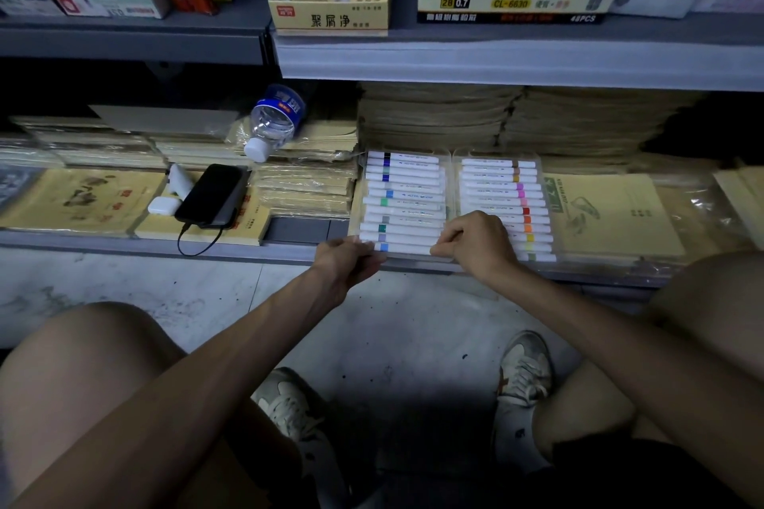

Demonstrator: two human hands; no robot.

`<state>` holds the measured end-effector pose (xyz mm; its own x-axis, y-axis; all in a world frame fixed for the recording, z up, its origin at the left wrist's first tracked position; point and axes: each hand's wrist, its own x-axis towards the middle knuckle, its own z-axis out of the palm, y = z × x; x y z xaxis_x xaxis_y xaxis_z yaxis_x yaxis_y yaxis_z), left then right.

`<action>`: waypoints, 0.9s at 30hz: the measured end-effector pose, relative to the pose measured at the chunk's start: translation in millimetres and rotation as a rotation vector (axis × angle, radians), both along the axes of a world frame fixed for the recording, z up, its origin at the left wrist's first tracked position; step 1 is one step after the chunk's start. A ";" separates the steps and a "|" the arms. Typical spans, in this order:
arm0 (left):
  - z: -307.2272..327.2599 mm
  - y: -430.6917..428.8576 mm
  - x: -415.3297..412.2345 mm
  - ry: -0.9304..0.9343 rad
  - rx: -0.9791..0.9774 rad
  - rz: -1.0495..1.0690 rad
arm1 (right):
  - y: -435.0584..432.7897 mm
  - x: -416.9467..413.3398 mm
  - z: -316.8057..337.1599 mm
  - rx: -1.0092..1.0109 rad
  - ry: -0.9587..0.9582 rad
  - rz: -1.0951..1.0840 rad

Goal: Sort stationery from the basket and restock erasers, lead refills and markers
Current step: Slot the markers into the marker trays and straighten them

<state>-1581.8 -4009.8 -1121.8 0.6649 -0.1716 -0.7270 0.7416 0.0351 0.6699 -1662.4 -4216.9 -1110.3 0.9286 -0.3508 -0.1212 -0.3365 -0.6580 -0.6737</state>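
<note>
A clear plastic marker tray (450, 161) lies on the bottom shelf, holding two columns of white markers with coloured bands. My left hand (345, 260) pinches the left end of the nearest marker (407, 248), the one with a blue band. My right hand (471, 240) grips the right end of that same marker with curled fingers. On the upper shelf stand a yellow box of erasers (330, 14) and a black-and-yellow lead refill box (512, 0). No basket is in view.
A black phone (211, 194) on a cable, a white earbud case (163, 205) and a lying water bottle (273, 124) rest on stacked yellow notebooks (82, 198) at left. More notebooks (612, 215) lie right of the tray. My knees and shoes are below.
</note>
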 end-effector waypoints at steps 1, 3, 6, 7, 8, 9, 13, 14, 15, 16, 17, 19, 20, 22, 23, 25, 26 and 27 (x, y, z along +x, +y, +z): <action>1.4 0.3 -0.5 -0.001 -0.004 -0.001 | -0.5 -0.3 0.6 0.013 0.014 -0.021; 3.1 0.8 -1.0 -0.003 -0.004 -0.010 | -1.0 -1.2 0.8 0.045 0.043 -0.064; 2.7 0.6 -1.6 0.012 -0.007 -0.020 | 1.3 -4.5 1.2 0.042 0.085 -0.113; 2.4 0.2 -2.1 0.022 -0.009 -0.018 | 2.2 -5.5 1.9 0.044 0.113 -0.146; 1.7 -0.3 -2.2 0.028 -0.008 -0.015 | 2.9 -6.1 2.5 0.057 0.154 -0.189; 1.2 -0.8 -2.5 0.031 -0.004 -0.011 | 3.6 -6.7 3.0 0.078 0.203 -0.239; 1.7 -3.1 -3.3 0.038 -0.001 0.024 | 14.4 -15.1 6.3 0.450 0.364 -0.471; 1.2 -3.7 -3.4 0.039 0.001 0.032 | 17.3 -17.5 7.8 0.581 0.389 -0.507; 0.8 -4.1 -3.7 0.042 0.002 0.038 | 19.2 -19.3 9.6 0.692 0.407 -0.525; 0.4 -4.5 -3.8 0.046 0.001 0.042 | 20.2 -20.2 10.7 0.787 0.418 -0.537; 0.1 -4.6 -4.0 0.047 0.000 0.046 | 20.4 -20.5 11.1 0.879 0.431 -0.549; -0.7 -4.4 -4.3 0.049 -0.002 0.053 | 22.2 -21.0 9.8 1.056 0.462 -0.570; -0.8 -4.7 -4.9 0.050 -0.007 0.054 | 23.8 -20.8 8.0 1.126 0.454 -0.578; -1.5 -4.7 -6.3 0.051 -0.017 0.054 | 29.0 -19.7 3.4 1.229 0.377 -0.600; -1.8 -4.6 -6.4 0.053 -0.019 0.057 | 32.5 -19.0 1.2 1.272 0.329 -0.618; -2.7 -4.8 -6.5 0.059 -0.025 0.071 | 40.4 -17.5 -4.6 1.335 0.241 -0.667; -3.3 -5.5 -6.6 0.059 -0.026 0.078 | 44.0 -15.9 -7.3 1.362 0.197 -0.698; -4.4 -6.5 -7.2 0.060 -0.024 0.087 | 46.9 -14.7 -10.2 1.381 0.153 -0.733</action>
<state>-1589.0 -4016.2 -1126.2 0.6331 -0.1329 -0.7626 0.7741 0.1163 0.6223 -1677.0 -4170.0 -1120.5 0.5616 -0.2450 -0.7903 -0.4123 0.7453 -0.5240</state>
